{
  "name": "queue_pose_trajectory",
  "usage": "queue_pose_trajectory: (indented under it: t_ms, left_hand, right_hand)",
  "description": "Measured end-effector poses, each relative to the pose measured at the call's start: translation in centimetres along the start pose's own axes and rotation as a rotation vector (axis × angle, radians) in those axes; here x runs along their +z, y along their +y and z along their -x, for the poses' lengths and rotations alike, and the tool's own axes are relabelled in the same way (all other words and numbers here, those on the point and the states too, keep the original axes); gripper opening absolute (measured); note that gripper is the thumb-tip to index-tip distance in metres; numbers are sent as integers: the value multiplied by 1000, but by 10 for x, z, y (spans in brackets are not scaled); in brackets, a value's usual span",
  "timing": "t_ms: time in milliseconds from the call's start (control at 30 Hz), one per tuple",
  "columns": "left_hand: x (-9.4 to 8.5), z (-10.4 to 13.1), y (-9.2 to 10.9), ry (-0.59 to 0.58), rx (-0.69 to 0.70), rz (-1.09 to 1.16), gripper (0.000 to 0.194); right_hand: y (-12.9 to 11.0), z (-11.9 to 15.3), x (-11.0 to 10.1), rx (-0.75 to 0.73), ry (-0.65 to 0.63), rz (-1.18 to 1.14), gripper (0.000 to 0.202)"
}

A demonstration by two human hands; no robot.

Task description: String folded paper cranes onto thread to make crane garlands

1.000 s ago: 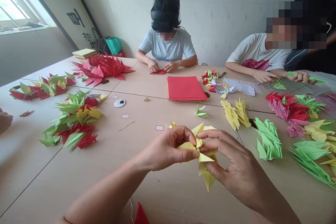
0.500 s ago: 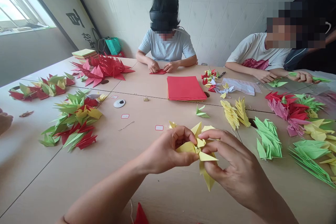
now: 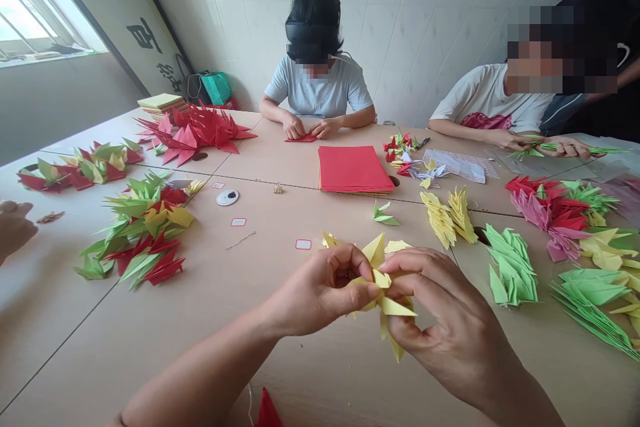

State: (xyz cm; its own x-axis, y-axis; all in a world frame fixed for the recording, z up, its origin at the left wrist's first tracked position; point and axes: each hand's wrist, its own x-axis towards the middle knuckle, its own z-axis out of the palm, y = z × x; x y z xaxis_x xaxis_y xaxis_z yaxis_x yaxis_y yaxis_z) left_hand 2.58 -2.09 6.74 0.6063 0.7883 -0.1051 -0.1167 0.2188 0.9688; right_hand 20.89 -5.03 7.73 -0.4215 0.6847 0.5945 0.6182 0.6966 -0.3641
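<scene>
Above the near middle of the table, both my hands are closed on yellow folded origami paper (image 3: 397, 306) with several pointed tips sticking out. My left hand (image 3: 325, 290) pinches its centre between thumb and bent fingers. My right hand (image 3: 450, 320) grips the right side, its fingers over the top and its thumb below. My fingers hide part of the folds. Just behind my left hand a small yellow paper tip (image 3: 329, 239) shows. A red folded paper point (image 3: 269, 410) and a pale thread (image 3: 251, 403) show at the bottom edge.
A red paper stack (image 3: 355, 168) lies ahead. Yellow (image 3: 443, 217) and green folded papers (image 3: 510, 263) are at right, with mixed origami (image 3: 145, 227) at left. Across the table a person (image 3: 317, 83) folds red paper; another person (image 3: 500, 100) handles green pieces. Another hand (image 3: 15, 230) is at far left.
My left thumb and fingers have shifted slightly over the centre of the yellow origami, covering more of its left side. The person at right has drawn the green pieces together.
</scene>
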Motion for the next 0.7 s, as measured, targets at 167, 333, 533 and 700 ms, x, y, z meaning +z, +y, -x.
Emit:
queue_pose_trajectory:
  t_ms: [167, 333, 533, 700]
  left_hand:
    - [0, -1, -2, 50, 15, -31, 21]
    - [-4, 1, -1, 2, 15, -20, 23]
    - [-8, 1, 2, -151, -72, 8, 33]
    - [-6, 1, 3, -136, -61, 44, 34]
  right_hand:
    - [-1, -1, 1, -11, 13, 9, 24]
    - [1, 1, -6, 64, -43, -61, 18]
    - [5, 2, -11, 115, -142, -168, 23]
    - [4, 0, -11, 71, -127, -165, 24]
